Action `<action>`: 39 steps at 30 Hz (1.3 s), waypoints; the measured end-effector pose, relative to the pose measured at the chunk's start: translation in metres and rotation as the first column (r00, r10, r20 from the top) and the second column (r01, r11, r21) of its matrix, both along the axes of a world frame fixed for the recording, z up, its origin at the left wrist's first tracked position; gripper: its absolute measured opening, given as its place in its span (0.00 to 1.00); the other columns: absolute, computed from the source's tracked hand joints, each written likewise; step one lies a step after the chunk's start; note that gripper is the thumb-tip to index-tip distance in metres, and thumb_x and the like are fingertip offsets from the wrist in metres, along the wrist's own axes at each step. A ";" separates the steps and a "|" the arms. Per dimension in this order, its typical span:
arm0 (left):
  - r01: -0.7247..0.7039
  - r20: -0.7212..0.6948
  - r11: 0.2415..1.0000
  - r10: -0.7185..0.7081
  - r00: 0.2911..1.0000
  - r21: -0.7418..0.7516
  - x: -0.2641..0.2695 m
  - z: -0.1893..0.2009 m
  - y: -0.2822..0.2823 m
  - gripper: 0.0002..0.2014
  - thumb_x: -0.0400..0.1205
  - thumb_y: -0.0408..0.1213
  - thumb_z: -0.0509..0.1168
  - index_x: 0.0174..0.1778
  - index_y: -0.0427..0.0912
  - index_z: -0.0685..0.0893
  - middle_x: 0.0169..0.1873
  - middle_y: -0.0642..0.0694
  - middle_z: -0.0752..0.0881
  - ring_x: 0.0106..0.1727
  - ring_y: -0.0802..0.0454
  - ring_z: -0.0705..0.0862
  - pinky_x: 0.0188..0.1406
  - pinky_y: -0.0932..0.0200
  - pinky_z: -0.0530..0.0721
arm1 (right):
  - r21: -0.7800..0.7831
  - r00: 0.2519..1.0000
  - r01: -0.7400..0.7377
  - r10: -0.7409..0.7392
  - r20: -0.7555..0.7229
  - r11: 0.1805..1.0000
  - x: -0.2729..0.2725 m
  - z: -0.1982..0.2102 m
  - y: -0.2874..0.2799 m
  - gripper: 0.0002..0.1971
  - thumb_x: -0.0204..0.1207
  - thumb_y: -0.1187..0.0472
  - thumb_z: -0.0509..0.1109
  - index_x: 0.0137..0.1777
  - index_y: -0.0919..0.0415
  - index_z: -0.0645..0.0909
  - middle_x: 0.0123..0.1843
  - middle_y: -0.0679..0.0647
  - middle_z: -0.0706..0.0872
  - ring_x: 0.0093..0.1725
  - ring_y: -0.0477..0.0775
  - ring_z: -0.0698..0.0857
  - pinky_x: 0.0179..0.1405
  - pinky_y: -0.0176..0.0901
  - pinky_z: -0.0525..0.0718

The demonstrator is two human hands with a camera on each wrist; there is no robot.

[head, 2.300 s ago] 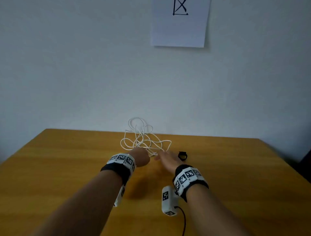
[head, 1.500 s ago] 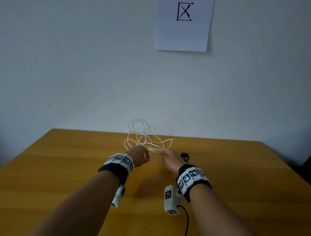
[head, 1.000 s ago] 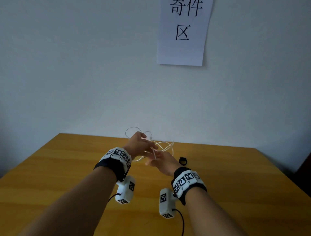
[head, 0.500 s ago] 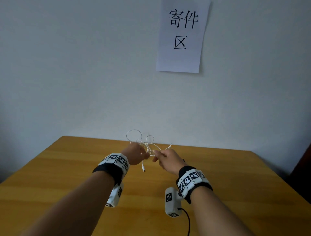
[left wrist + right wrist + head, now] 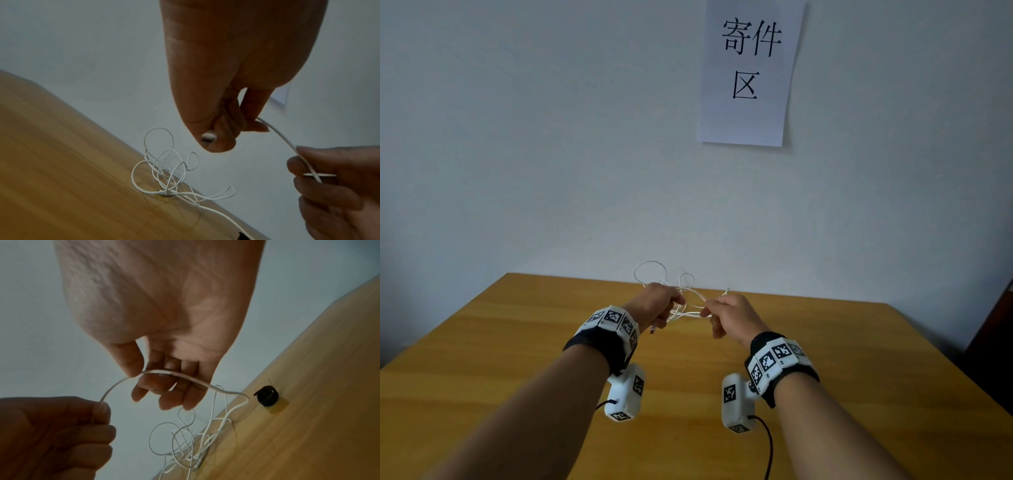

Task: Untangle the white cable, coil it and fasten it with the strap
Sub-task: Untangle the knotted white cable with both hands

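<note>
White cable (image 5: 681, 301) is now stretched between hands farther apart: left hand (image 5: 659, 305) fist-gripped near its plug, right hand (image 5: 732, 317) pinching it, above the wooden table (image 5: 482, 359).

Head view high, forward-down; wrist views close, sharing cable (image 5: 164, 175)

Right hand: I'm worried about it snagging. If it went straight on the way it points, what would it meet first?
Probably the tangled loops of the white cable on the table, just ahead of the right hand; the black strap lies off to the side. Depth is unclear.
</note>
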State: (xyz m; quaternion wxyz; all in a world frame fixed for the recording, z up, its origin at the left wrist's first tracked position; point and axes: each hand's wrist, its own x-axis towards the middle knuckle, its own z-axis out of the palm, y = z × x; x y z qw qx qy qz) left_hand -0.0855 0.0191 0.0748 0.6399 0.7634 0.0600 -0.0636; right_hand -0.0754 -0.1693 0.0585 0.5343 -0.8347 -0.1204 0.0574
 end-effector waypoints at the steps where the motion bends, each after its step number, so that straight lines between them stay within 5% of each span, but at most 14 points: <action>1: 0.018 -0.015 1.000 -0.018 1.000 -0.001 -0.002 0.001 0.000 0.13 0.85 0.33 0.56 0.34 0.39 0.77 0.23 0.49 0.63 0.22 0.53 0.59 0.20 0.61 0.59 | -0.001 1.000 0.011 -0.011 0.017 1.000 0.000 0.000 0.000 0.17 0.88 0.55 0.64 0.41 0.61 0.88 0.25 0.51 0.79 0.29 0.54 0.81 0.42 0.52 0.85; 7: 0.220 -0.111 0.962 -0.239 0.965 -0.164 -0.011 0.001 -0.004 0.19 0.86 0.44 0.53 0.27 0.49 0.61 0.25 0.50 0.55 0.23 0.53 0.52 0.19 0.65 0.53 | -0.025 0.993 0.062 -0.060 0.101 0.998 -0.002 -0.001 0.002 0.19 0.90 0.52 0.60 0.42 0.58 0.85 0.25 0.56 0.78 0.27 0.55 0.77 0.37 0.48 0.79; 12: 0.273 -0.055 0.875 -0.321 0.946 -0.400 -0.018 0.005 -0.016 0.21 0.88 0.44 0.52 0.27 0.47 0.67 0.23 0.52 0.55 0.23 0.54 0.52 0.19 0.63 0.54 | -0.069 0.997 0.045 -0.041 0.063 0.997 -0.005 -0.004 0.004 0.16 0.91 0.52 0.60 0.47 0.55 0.86 0.25 0.56 0.81 0.25 0.55 0.81 0.34 0.46 0.83; 15: 0.271 0.020 0.815 -0.304 0.953 -0.512 -0.019 0.011 -0.029 0.17 0.90 0.44 0.53 0.35 0.43 0.75 0.25 0.52 0.55 0.25 0.54 0.51 0.18 0.62 0.55 | -0.054 1.000 -0.005 0.005 0.003 0.999 -0.011 -0.002 0.008 0.12 0.91 0.55 0.61 0.55 0.51 0.87 0.28 0.56 0.84 0.23 0.53 0.84 0.28 0.42 0.85; 20: 0.274 0.206 0.834 -0.197 0.959 -0.478 -0.017 0.014 -0.048 0.19 0.92 0.43 0.52 0.64 0.33 0.80 0.27 0.47 0.74 0.24 0.54 0.61 0.21 0.58 0.58 | -0.014 0.997 -0.075 0.075 -0.018 0.997 -0.015 0.005 0.013 0.18 0.87 0.72 0.54 0.44 0.59 0.83 0.30 0.62 0.84 0.25 0.61 0.84 0.28 0.51 0.90; 23: 0.252 0.272 0.822 -0.124 0.954 -0.510 -0.018 0.019 -0.050 0.20 0.91 0.42 0.54 0.72 0.32 0.75 0.45 0.40 0.91 0.26 0.51 0.76 0.19 0.61 0.71 | -0.035 0.993 -0.110 0.108 -0.040 0.993 -0.016 0.011 0.012 0.15 0.85 0.73 0.54 0.46 0.64 0.81 0.32 0.65 0.86 0.23 0.56 0.86 0.28 0.44 0.89; 26: 0.269 0.302 0.771 -0.105 0.947 -0.577 -0.019 0.023 -0.052 0.20 0.91 0.39 0.56 0.75 0.32 0.68 0.60 0.34 0.89 0.42 0.41 0.89 0.36 0.53 0.90 | -0.092 0.986 -0.163 0.158 -0.061 0.982 -0.015 0.012 0.012 0.14 0.88 0.65 0.58 0.45 0.61 0.83 0.31 0.59 0.90 0.31 0.55 0.91 0.36 0.35 0.87; 29: 0.224 0.334 0.748 -0.003 0.942 -0.625 -0.014 0.023 -0.052 0.22 0.91 0.35 0.55 0.81 0.33 0.61 0.62 0.33 0.88 0.62 0.36 0.88 0.63 0.43 0.86 | -0.092 0.977 -0.206 0.199 -0.079 0.974 -0.014 0.009 0.012 0.12 0.88 0.60 0.63 0.47 0.62 0.86 0.34 0.59 0.93 0.37 0.57 0.93 0.43 0.36 0.87; 35: 0.114 0.411 0.908 0.068 0.909 -0.403 0.002 0.023 -0.037 0.26 0.92 0.35 0.52 0.87 0.40 0.54 0.62 0.42 0.89 0.67 0.45 0.86 0.76 0.41 0.76 | -0.179 0.954 -0.269 0.237 -0.185 0.946 -0.012 -0.001 0.009 0.14 0.87 0.59 0.64 0.53 0.67 0.89 0.36 0.57 0.93 0.35 0.57 0.91 0.45 0.48 0.89; 39: 0.059 0.441 0.992 -0.004 0.898 -0.112 0.004 0.023 -0.027 0.25 0.92 0.33 0.49 0.86 0.40 0.54 0.65 0.44 0.87 0.69 0.45 0.84 0.69 0.50 0.79 | -0.213 0.959 -0.255 0.219 -0.181 0.943 -0.014 -0.003 0.004 0.14 0.88 0.56 0.66 0.50 0.63 0.89 0.32 0.55 0.91 0.29 0.53 0.89 0.38 0.44 0.87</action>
